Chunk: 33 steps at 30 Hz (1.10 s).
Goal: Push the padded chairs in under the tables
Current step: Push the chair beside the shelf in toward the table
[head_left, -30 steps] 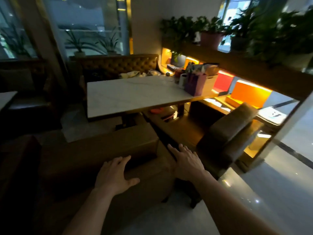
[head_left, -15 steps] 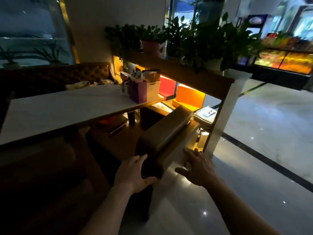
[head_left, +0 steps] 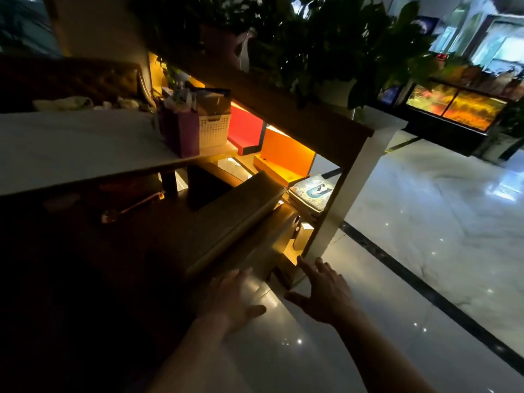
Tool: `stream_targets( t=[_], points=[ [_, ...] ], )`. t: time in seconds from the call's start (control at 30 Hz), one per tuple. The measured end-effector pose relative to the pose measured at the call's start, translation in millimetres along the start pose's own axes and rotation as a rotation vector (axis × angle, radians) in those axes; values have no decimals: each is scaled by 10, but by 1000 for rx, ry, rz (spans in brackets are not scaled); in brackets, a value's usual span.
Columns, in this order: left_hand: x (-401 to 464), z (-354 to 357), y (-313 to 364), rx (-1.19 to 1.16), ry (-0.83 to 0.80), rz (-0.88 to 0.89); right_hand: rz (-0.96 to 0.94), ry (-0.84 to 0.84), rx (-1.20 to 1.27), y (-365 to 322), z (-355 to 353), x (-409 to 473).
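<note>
A brown padded chair [head_left: 235, 222] stands with its backrest toward me, its seat partly under the white marble table [head_left: 71, 148]. My left hand [head_left: 229, 299] lies flat with fingers spread on the near end of the backrest. My right hand [head_left: 323, 293] hovers open just right of the chair's corner, near the white post of the divider; whether it touches the chair is unclear. The chair to the left is lost in darkness.
A purple bag [head_left: 181, 131] and white basket [head_left: 214, 130] stand on the table's right end. A wooden divider shelf [head_left: 283, 109] with potted plants, lit orange and red panels and magazines [head_left: 312, 191] runs right of the chair. Glossy tiled floor [head_left: 425, 236] spreads to the right.
I have turned right from the left-hand chair to the one beside the divider. Both hands moved onto or near its backrest, and the chair looks closer to the table.
</note>
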<state>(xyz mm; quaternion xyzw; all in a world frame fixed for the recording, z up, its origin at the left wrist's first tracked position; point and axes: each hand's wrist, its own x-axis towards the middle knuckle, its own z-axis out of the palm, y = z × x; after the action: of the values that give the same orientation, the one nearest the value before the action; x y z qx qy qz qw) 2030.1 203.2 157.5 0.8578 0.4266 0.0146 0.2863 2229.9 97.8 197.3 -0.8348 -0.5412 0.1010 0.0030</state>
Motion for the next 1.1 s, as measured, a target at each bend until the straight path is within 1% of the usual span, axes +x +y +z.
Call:
stream_targets(
  t=[0.1, 0.2, 0.33, 0.43, 0.57, 0.73, 0.9, 0.97, 1.1],
  points=[
    [501, 106, 48, -12, -15, -48, -11, -55, -35, 229, -3, 546],
    [886, 152, 44, -39, -12, -114, -71, -71, -44, 388, -9, 1035],
    [1309, 229, -36, -87, 4, -196, -123, -116, -58, 518, 35, 1606],
    [1565, 324, -101, -97, 25, -266, -202, -150, -94, 593, 169, 2069],
    [1810, 587, -244, -133, 44, -419, -298, -195, -105, 717, 463, 2742],
    [2013, 957, -337, -129, 68, -658, -429, -304, -112, 828, 848, 3498],
    [2057, 1230, -362, 71, 262, -801, -612, -260, -142, 905, 1314, 4058],
    [2034, 1298, -403, 95, 293, -873, -657, -206, -137, 922, 1458, 4153],
    [2006, 1379, -483, 115, 329, -880, -664, -98, -98, 996, 1618, 4101]
  ],
)
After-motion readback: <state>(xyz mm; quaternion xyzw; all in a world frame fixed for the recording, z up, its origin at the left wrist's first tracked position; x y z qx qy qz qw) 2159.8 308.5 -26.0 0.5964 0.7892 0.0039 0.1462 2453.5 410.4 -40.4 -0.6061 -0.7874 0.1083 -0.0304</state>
